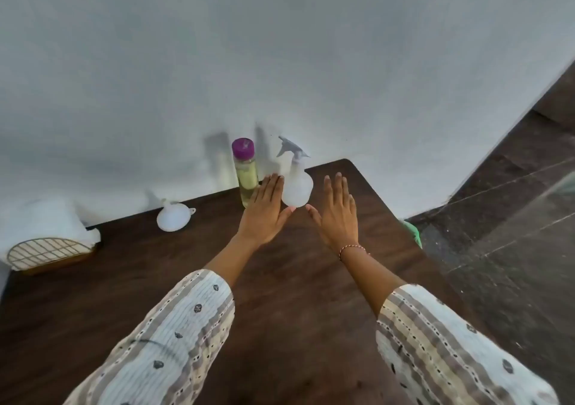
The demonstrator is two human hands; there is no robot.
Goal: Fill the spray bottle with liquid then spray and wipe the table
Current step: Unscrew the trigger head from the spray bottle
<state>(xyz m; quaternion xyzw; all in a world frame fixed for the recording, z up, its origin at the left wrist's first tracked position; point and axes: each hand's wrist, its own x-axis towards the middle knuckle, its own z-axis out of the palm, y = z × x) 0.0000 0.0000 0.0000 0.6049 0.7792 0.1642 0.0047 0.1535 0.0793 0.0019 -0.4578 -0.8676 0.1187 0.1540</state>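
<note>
A white spray bottle [297,183] with a grey trigger head stands upright at the far edge of the dark wooden table [280,311], against the wall. Left of it stands a clear bottle [245,174] with a purple cap and yellowish liquid inside. My left hand [267,211] is stretched out flat, palm down, in front of the clear bottle and just left of the spray bottle. My right hand [337,215] is flat too, just right of the spray bottle. Neither hand holds anything. A white funnel [174,216] lies on the table further left.
A gold wire holder [49,253] with white tissue or cloth [59,218] sits at the table's far left. A white wall runs behind the table. The table's right edge drops to a dark tiled floor, where something green [413,233] shows.
</note>
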